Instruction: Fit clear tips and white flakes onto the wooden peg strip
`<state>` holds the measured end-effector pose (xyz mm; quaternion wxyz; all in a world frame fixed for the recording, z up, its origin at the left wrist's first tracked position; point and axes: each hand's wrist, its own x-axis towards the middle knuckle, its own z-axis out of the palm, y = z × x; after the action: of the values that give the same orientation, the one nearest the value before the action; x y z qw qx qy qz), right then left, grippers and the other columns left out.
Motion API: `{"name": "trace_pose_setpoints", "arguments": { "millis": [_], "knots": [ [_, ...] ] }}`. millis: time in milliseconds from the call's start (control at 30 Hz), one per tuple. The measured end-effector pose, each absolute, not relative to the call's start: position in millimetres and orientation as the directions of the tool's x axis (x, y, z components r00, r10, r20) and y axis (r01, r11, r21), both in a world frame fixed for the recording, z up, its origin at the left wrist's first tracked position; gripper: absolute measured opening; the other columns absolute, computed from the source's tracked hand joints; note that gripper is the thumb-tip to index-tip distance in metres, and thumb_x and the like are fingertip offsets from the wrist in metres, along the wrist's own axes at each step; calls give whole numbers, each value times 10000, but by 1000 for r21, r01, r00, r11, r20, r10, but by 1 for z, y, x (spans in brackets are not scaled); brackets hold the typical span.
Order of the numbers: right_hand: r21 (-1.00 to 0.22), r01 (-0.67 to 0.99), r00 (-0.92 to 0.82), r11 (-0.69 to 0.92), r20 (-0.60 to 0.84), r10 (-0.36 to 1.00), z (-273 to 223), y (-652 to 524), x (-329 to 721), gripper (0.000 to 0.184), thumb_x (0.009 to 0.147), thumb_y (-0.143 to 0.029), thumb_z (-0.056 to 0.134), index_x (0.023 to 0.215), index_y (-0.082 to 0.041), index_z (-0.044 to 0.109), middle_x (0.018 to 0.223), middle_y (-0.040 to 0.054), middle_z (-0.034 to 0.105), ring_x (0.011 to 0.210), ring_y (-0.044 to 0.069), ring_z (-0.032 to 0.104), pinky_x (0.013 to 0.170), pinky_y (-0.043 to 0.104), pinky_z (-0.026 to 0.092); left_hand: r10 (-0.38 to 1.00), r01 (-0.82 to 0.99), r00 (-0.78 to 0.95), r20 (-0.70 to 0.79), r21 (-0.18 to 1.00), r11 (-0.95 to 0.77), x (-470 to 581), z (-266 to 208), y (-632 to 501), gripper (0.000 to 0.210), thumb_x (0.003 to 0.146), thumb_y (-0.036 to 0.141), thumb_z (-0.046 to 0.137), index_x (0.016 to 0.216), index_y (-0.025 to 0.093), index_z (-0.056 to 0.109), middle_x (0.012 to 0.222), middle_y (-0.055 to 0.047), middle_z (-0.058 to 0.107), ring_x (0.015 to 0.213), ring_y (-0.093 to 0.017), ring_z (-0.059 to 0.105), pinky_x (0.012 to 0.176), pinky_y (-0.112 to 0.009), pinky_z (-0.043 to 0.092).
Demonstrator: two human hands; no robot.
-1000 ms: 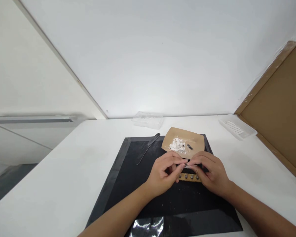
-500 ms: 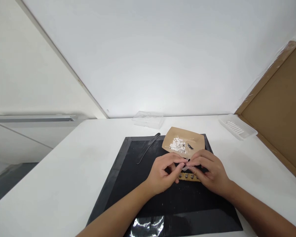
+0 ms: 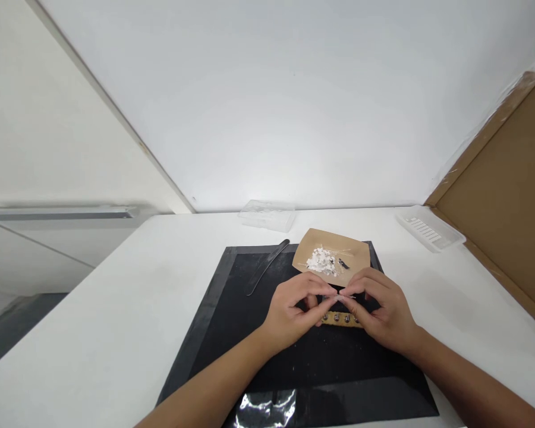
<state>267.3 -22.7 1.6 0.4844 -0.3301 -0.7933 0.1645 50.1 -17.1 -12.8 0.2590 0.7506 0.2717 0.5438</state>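
Observation:
My left hand (image 3: pixel 294 306) and my right hand (image 3: pixel 381 306) meet above the black mat, thumbs and forefingers pinched together. Between their fingertips is a small, thin, whitish piece (image 3: pixel 339 298), seen nearly edge-on; its kind is too small to make out. Just below the fingers, a yellow-brown strip (image 3: pixel 342 324) with several shiny round metal studs lies on the mat, its ends partly hidden by my hands. Beyond the hands stands a brown paper tray (image 3: pixel 356 252) holding a heap of white scraps (image 3: pixel 321 261) and a small dark piece (image 3: pixel 343 264).
The black mat (image 3: pixel 232 333) lies on a white table (image 3: pixel 116 315). On its far left part is a dark, slim tool (image 3: pixel 267 267). A clear plastic box (image 3: pixel 267 216) and a translucent tray (image 3: pixel 432 230) with white strips stand further back. Cardboard (image 3: pixel 503 190) rises at right.
The whitish piece, which hung down below the fingertips, now shows as a thin line between them. My fingertips have shifted slightly; the hands stay in nearly the same place.

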Motion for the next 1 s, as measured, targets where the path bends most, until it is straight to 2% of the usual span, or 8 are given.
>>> {"name": "trace_pose_setpoints", "arguments": {
  "millis": [100,233,300,367,633,733,867,1000],
  "knots": [
    [-616,351,-303,705,638,708,1,-23,267,70,969,-167,740,953,-235,738,841,16,695,783,167,665,699,305,550,622,169,261,738,600,-782,51,-9,-15,228,887,64,807,1058,213,782,500,55,651,790,-180,775,833,-299,632],
    [-674,332,-297,660,590,751,0,-23,267,76,983,-200,730,915,-235,723,845,15,692,770,165,663,676,304,529,629,172,252,735,606,-777,50,-10,-15,192,894,56,795,1032,189,787,805,-22,785,642,-106,722,682,-228,617],
    [-694,321,-300,644,571,764,0,-23,267,104,993,-207,716,893,-231,702,843,13,689,777,168,668,696,311,527,631,168,267,728,610,-775,49,-12,-16,166,905,51,777,1016,175,789,968,-66,799,576,-67,682,613,-200,599],
    [-697,321,-305,641,565,767,-1,-23,267,129,997,-208,709,873,-230,682,836,8,684,782,169,669,720,319,521,624,164,280,729,604,-780,47,-14,-16,156,918,46,756,1011,167,787,1018,-81,794,569,-58,676,597,-192,599],
    [-732,328,-304,597,517,800,-1,-25,267,169,999,-260,724,838,-241,681,805,-11,683,776,169,658,753,339,490,558,186,303,772,526,-830,45,-16,-15,162,919,50,758,971,199,792,1012,-71,796,851,-143,778,714,-225,639],
    [-736,334,-290,589,514,807,-2,-25,266,165,994,-273,735,840,-244,683,813,-10,690,784,172,663,761,343,487,545,204,289,787,505,-839,45,-15,-15,168,903,48,777,968,202,793,999,-70,797,854,-149,778,721,-237,638],
    [-729,345,-273,591,524,807,-3,-24,267,156,996,-274,733,854,-246,673,825,-12,699,783,170,666,780,350,489,568,198,229,791,533,-823,46,-12,-15,150,895,33,753,907,183,759,977,-73,783,799,-138,761,594,-190,584],
    [-680,407,-253,610,558,790,-3,-22,267,160,1000,-275,723,859,-245,652,835,-3,704,809,186,669,796,361,490,621,298,148,770,564,-770,46,-12,-12,148,873,29,716,858,176,710,961,-67,773,729,-122,715,527,-174,515]
  ]
}}
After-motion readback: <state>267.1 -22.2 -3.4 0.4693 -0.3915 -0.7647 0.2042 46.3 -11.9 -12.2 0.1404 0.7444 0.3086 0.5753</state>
